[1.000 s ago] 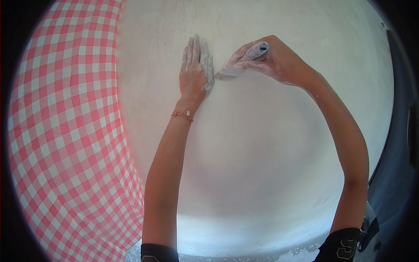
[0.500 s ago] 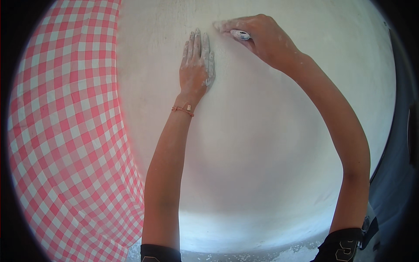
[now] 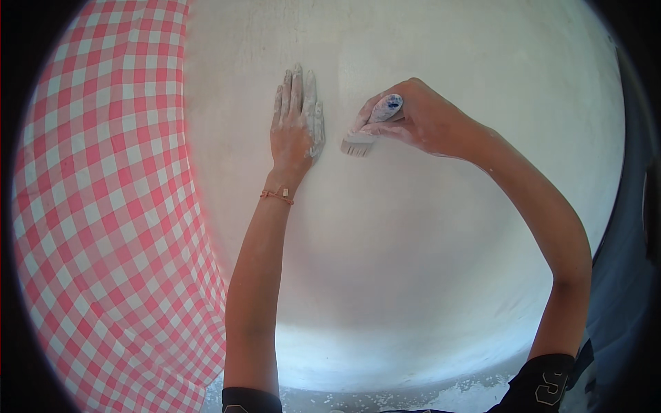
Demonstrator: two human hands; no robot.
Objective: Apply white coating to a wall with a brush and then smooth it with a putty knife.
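My left hand (image 3: pixel 297 127) lies flat on the pale, whitish surface (image 3: pixel 385 255), fingers stretched out and held side by side. White powder or paste coats its fingers, and a thin cord bracelet (image 3: pixel 277 197) circles the wrist. To its right, my right hand (image 3: pixel 420 120) is closed round the handle of a paintbrush (image 3: pixel 357 146). The brush's light bristles point toward me and rest at the surface. Its white handle, with a blue mark at the end, sticks up between thumb and fingers. White smears show on the right fingers too.
A pink-and-white checked cloth (image 3: pixel 110 186) runs down the left side, along the surface's edge. At the near edge, white flecks (image 3: pixel 461 396) lie scattered on a grey area. Dark blue material (image 3: pixel 623 289) hangs beyond the right edge.
My right hand has come nearer with the brush, whose bristles now show. My left hand has slid a little toward me and to the left, staying flat.
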